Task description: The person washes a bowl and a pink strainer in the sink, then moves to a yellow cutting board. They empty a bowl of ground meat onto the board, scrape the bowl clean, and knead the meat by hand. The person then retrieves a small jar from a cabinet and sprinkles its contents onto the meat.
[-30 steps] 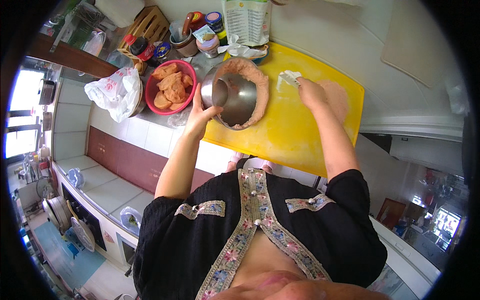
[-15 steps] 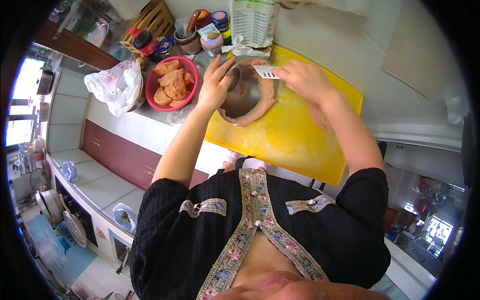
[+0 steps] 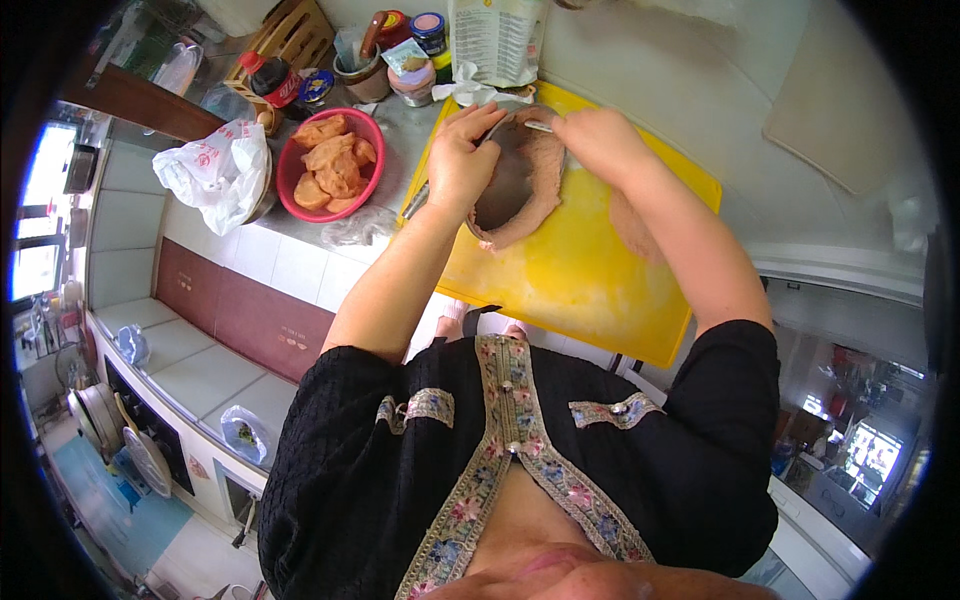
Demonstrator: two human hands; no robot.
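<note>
A round metal bowl (image 3: 502, 192) rests on a yellow board, with a band of pinkish-brown paste (image 3: 545, 175) thick along its right wall and near rim. My left hand (image 3: 462, 158) grips the bowl's far left rim, fingers curled over it. At the far right of the bowl, my right hand (image 3: 597, 143) is closed around a white slotted scraper (image 3: 538, 126), of which just a thin edge shows. The hand hides the rest of it. Beside my left wrist a shiny metal handle (image 3: 415, 201) sticks out; what it belongs to is hidden.
The yellow board (image 3: 600, 300) carries a smear of paste (image 3: 633, 228) under my right forearm. To the left stand a red basin (image 3: 374, 185) of orange-coated pieces and a white plastic bag (image 3: 215, 180). Jars, a dark bottle (image 3: 272, 80) and a printed packet (image 3: 495, 45) line the back.
My left hand has gone from spread fingers to a curled grip on the rim. The bowl has shifted slightly right. The scraper has turned from flat to edge-on at the far wall.
</note>
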